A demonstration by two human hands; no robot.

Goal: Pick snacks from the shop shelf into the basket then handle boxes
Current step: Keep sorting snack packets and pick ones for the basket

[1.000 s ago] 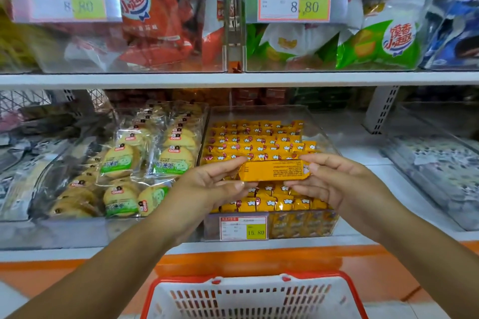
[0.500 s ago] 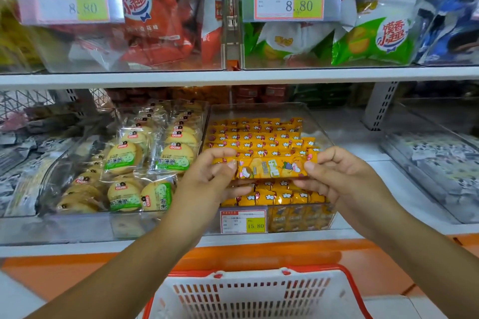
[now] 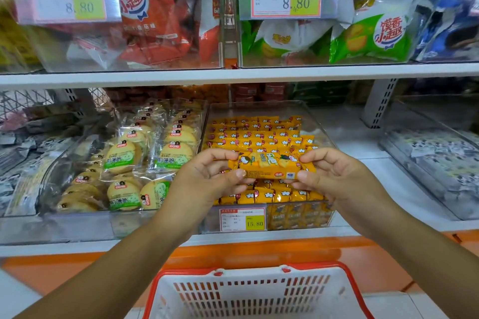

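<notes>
Yellow wrapping marks out the snack packet point(image 3: 269, 164), a long slim bar held level in the air in front of the shelf point(image 3: 363, 147), just above the clear bin point(image 3: 259, 109) full of the same yellow packets. The left hand point(image 3: 204, 181) pinches its left end and the right hand point(image 3: 334, 176) pinches its right end. On each side the fingers point(image 3: 233, 175) are curled, thumb on the near edge and fingertips over the top, closed on the packet and nothing else. The printed front faces up towards the person.

From where I stand it looks a light thing, easily borne by one hand. The film looks glossy, so I would expect it to be a bit slippery, and whatever is inside is probably brittle, so a hard squeeze across the middle could crack it. The crimped ends, where it is held now, seem the safest places to grip; a gentle hold along the long edges would also do.

The basket point(image 3: 248, 303), white with a red rim, sits low and directly below the hands, well apart from the packet. Nothing shows in the part of it I can see. My guess is that the packet goes down there next, and one hand should manage that.
</notes>
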